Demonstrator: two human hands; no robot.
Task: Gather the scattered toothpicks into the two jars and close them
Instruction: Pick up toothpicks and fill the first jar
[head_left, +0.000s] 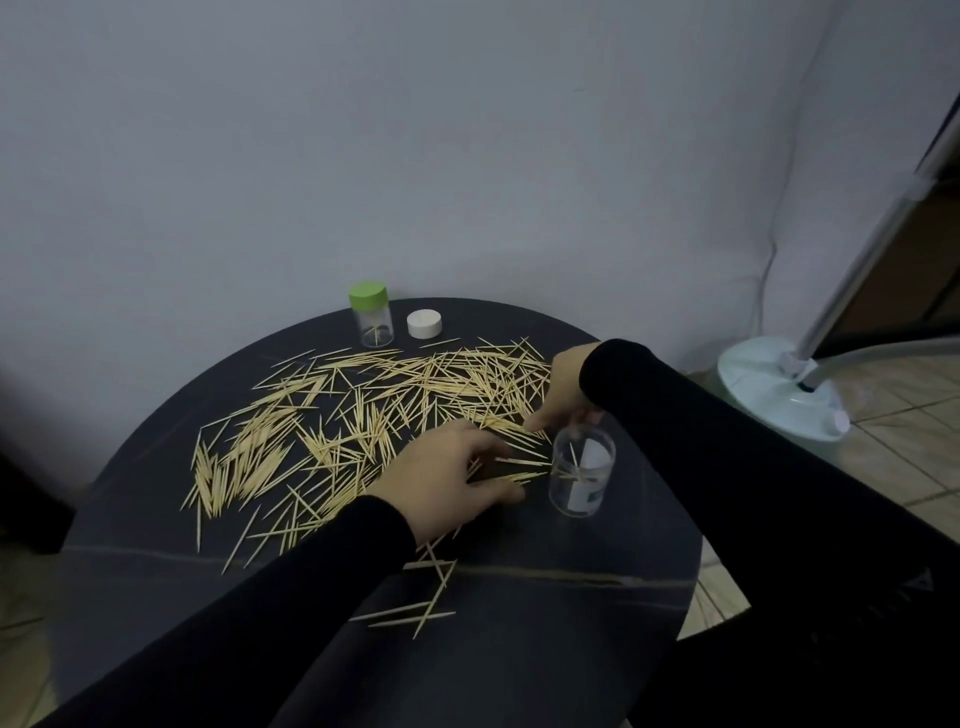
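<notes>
Pinching a few toothpicks (519, 475) between thumb and curled fingers: left hand (447, 475), low over the dark round table (519, 623), tips of those sticks pointing right toward the open jar (582, 475). Standing upright just beside that hand, on its right, this clear jar with a white label and a few sticks already inside. Behind the jar, right hand (563, 392) reaching down, fingers bent at the edge of the pile; grasping something or not, cannot tell, fingertips hidden behind the jar rim. Nearer to the camera, some loose sticks crossing each other by the left black sleeve (234, 623). Farther, scattered toothpicks (332, 410) spread wide over the table middle. At the far edge, second jar (372, 314) closed with green lid, beside it a white lid (424, 323) lying alone.
</notes>
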